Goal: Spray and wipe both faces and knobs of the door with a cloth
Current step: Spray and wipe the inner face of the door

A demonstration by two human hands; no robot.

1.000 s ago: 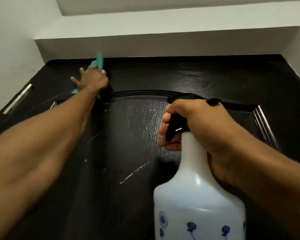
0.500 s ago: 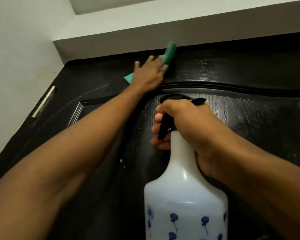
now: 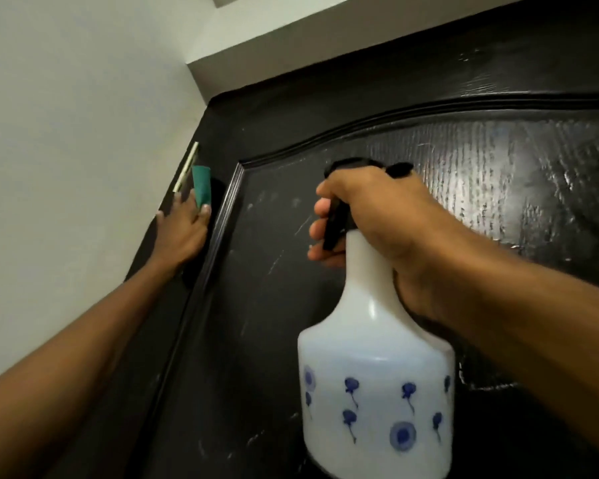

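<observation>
A doorway inside a home
A black wood-grain panelled door [image 3: 429,98] with raised moulding sits in a plain white plastered wall [image 3: 66,133] under a white lintel, with a pale metal hinge [image 3: 186,166] at its edge

Two bare forearms reach in from the lower corners, with no sleeve, cuff or glove anywhere along their visible length (the upper arms lie outside the picture). The left hand [image 3: 184,229] carries no ring, watch or band at its wrist, and its fingernails are short and plain. The right hand [image 3: 377,216] is likewise unadorned, its wrist bare, its knuckles and the short nails of the fingers [image 3: 320,231] showing.
</observation>
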